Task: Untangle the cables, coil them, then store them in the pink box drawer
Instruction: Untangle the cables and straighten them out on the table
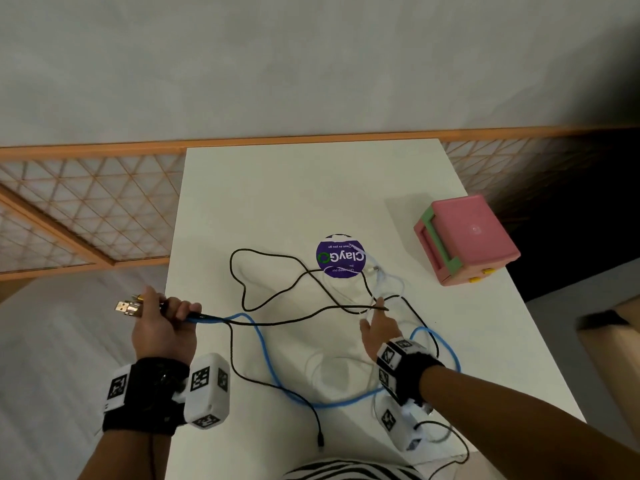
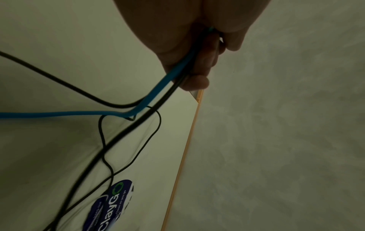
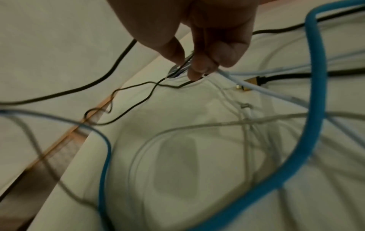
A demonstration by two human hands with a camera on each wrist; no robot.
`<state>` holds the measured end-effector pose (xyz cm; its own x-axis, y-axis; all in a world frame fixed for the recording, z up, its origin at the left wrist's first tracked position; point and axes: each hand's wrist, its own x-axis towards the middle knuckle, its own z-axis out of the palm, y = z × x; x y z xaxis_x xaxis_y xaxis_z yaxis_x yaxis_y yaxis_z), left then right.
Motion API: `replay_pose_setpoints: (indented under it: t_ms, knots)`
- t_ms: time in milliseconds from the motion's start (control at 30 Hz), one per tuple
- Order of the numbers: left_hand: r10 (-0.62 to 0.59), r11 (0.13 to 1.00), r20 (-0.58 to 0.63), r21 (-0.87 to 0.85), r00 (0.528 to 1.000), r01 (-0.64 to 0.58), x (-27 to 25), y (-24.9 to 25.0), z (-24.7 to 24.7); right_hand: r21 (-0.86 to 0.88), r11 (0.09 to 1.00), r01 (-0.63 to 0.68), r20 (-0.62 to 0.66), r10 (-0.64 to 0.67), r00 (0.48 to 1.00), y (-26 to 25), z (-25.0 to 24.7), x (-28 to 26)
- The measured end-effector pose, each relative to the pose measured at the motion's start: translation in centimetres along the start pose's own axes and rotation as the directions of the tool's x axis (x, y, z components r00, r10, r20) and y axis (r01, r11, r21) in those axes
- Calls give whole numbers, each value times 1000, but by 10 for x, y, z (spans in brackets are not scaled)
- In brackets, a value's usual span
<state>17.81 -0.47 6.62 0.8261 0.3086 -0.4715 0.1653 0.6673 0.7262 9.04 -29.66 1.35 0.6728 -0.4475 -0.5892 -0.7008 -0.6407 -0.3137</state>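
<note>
Tangled cables [image 1: 311, 313] between both hands [image 1: 162, 323]

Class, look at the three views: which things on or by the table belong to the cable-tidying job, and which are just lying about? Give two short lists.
Part of the job:
blue cable
black cables
white cables
pink box, its drawer shut
left hand, gripping cable ends
right hand, fingers pinching thin cables

Just lying about:
purple sticker
table
lattice screen
</note>
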Motion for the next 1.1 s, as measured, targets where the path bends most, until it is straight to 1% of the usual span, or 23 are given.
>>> replay_pose_setpoints:
  t_ms: [67, 133, 200, 300, 400, 500, 667, 767, 833, 867, 933, 1033, 1100]
  knots:
    - [-8, 1000, 28, 28, 1000, 7, 0, -2, -1, 50, 997, -56, -28, 58, 998, -4, 0, 9]
    - [-20, 999, 46, 47, 999, 18, -1, -4, -1, 23, 997, -68, -2, 69, 998, -6, 0, 16]
    - [-29, 998, 56, 58, 998, 26, -1, -5, -1, -42, 998, -53, 45, 55, 997, -4, 0, 20]
    - [-30, 997, 59, 72, 998, 25, -1, -5, -1, -8, 1000, -22, 29, 23, 999, -2, -2, 22]
    - [-39, 996, 50, 79, 998, 35, 2, -3, 0, -21, 999, 41, 14, -41, 999, 2, -8, 20]
    - [-48, 997, 44, 66, 998, 45, 6, -2, 3, -40, 997, 73, 12, -72, 997, 8, -13, 16]
    - [-74, 994, 51, 79, 996, 70, 7, -8, 9, -31, 998, 49, 36, -48, 998, 14, -14, 9]
    - [-80, 993, 54, 96, 995, 75, 5, -10, 10, -84, 994, 71, 91, -63, 994, 16, -12, 9]
    - [-76, 992, 52, 102, 996, 71, 4, -10, 11, -103, 991, 81, 82, -73, 994, 16, -10, 8]
    - [-75, 993, 47, 98, 996, 70, 3, -10, 11, -111, 989, 94, 75, -86, 993, 16, -9, 6]
    - [-74, 994, 38, 81, 996, 71, 2, -7, 13, -179, 970, 165, 98, -150, 984, 12, -11, -2]
    - [-66, 996, 39, 59, 997, 64, 2, -5, 14, -342, 889, 304, 198, -248, 948, 8, -26, -22]
    - [-65, 997, 43, 50, 997, 63, 3, -5, 15, -414, 831, 372, 246, -291, 925, 8, -36, -30]
